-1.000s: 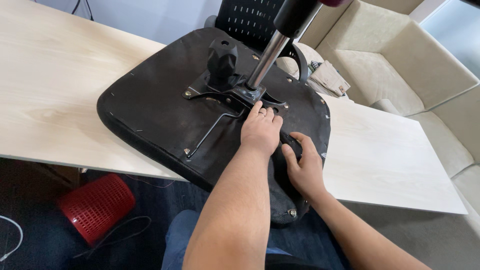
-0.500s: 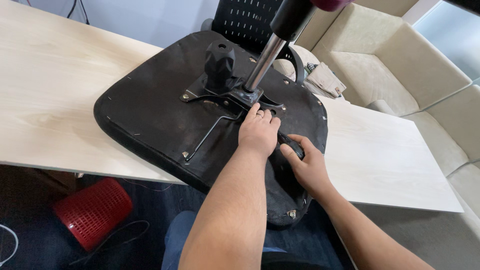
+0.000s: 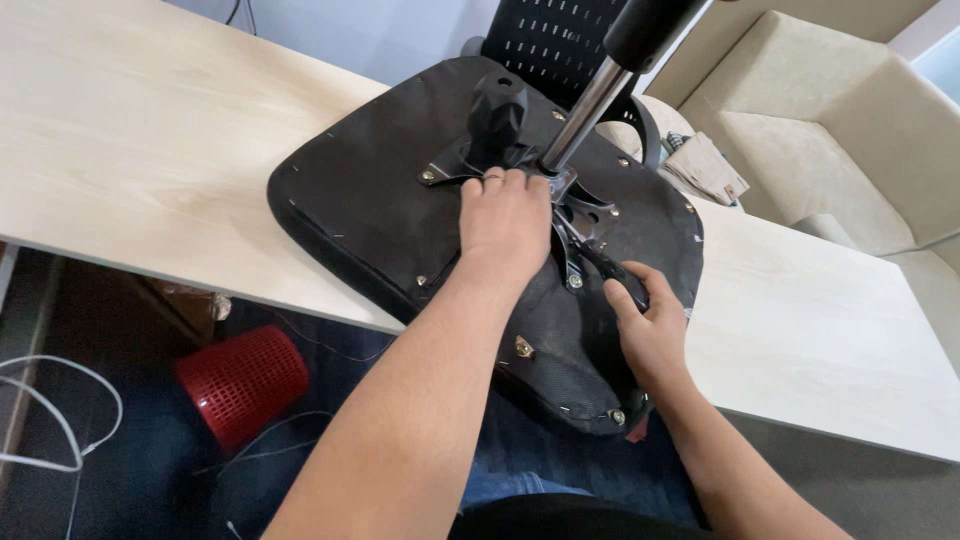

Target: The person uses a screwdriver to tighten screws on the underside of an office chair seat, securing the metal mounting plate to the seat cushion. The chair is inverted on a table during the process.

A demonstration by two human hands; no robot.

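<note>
we have the upturned black fabric-covered chair seat [image 3: 380, 200] lying on the pale wooden table [image 3: 150, 140]. our left hand [image 3: 505, 215] presses curled fingers on its metal mechanism plate [image 3: 575, 215]; our right hand [image 3: 650, 330] grips the black lever [image 3: 610, 265].

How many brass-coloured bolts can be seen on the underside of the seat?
About 5 show clearly: one at the plate's left corner, one below the plate, one on the fabric near the front, one at the front edge, one at right. Hands may hide more.

Pale wooden table [image 3: 150, 150], beige sofa [image 3: 850, 130], red basket [image 3: 245, 385] on dark floor [image 3: 120, 480].
</note>
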